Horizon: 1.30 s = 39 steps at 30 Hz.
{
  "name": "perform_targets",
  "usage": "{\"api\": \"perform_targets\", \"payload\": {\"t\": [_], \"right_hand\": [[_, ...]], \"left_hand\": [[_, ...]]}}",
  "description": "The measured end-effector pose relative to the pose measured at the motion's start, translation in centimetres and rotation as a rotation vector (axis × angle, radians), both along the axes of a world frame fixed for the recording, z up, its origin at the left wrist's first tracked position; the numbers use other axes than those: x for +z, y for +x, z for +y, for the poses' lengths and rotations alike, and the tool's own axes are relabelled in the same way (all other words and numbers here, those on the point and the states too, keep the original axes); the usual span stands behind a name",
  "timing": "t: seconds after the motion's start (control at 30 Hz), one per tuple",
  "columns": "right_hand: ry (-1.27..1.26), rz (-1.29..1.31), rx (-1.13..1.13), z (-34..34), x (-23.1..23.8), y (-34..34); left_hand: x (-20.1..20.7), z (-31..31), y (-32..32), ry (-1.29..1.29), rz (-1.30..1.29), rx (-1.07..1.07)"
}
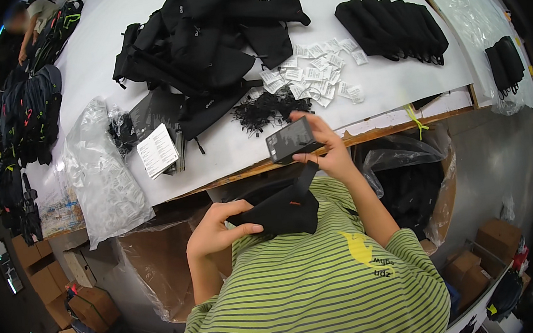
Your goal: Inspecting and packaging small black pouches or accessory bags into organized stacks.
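Observation:
My left hand (216,234) pinches the edge of a small black fabric pouch (284,213) with a little orange mark, held against my front. From the pouch a black strap (306,177) rises toward my right hand (330,146). Between the thumb and fingers of that hand is a dark, flat rectangular card (291,141) with faint print, over the table's near edge. Whether the right hand also grips the strap is hidden. Just beyond the card lies a heap of short black cords (260,110), with many small white labels (318,68) spread behind it.
A large pile of black bags (203,44) covers the table's far middle. Folded black pouches (391,29) lie in a row at right. Printed white cards (158,151) and a clear plastic bag (104,176) are at left. Plastic-lined cartons (160,260) stand below the edge. Another person (40,18) stands far left.

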State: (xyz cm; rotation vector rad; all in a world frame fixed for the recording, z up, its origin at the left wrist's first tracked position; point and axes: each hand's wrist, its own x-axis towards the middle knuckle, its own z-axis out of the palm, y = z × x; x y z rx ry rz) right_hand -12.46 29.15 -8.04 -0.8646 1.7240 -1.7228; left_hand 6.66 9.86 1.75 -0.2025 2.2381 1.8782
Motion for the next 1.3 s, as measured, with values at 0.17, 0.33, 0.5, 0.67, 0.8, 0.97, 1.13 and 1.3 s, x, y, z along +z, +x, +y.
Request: {"api": "perform_targets", "payload": {"t": [0.17, 0.33, 0.5, 0.67, 0.8, 0.97, 1.13, 1.3], "right_hand": [[-0.341, -0.336, 0.006, 1.4, 1.7, -2.6], [-0.379, -0.640, -0.262, 3.1, 2.5, -3.1], [0.009, -0.564, -0.009, 6.5, 4.3, -5.7], [-0.060, -0.397, -0.373, 5.2, 4.1, -6.4], [-0.641, -1.401, -0.676, 0.6, 2.6, -6.0], [-0.931, -1.499, -0.178, -1.7, 0.2, -3.8], [-0.878, -1.481, -0.272, -1.7, -0.2, -3.7], [-0.665, -1.483, -0.485, -1.4, 0.9, -4.2]], "left_hand": [[-0.9, -1.1, 1.0, 0.106, 0.010, 0.140], [0.2, -0.9, -0.4, 0.302, -0.125, 0.434], [-1.2, -2.5, -0.5, -0.012, -0.049, 0.429], [-0.4, -1.9, -1.2, -0.177, -0.194, 0.235], [-0.9, -0.1, -2.0, -0.154, -0.121, 0.099], [-1.1, 0.8, -2.8, -0.166, -0.148, 0.041], [-1.5, 0.8, -2.9, -0.189, -0.154, 0.007], [-1.7, 0.8, -3.2, -0.230, -0.148, -0.011]]}}
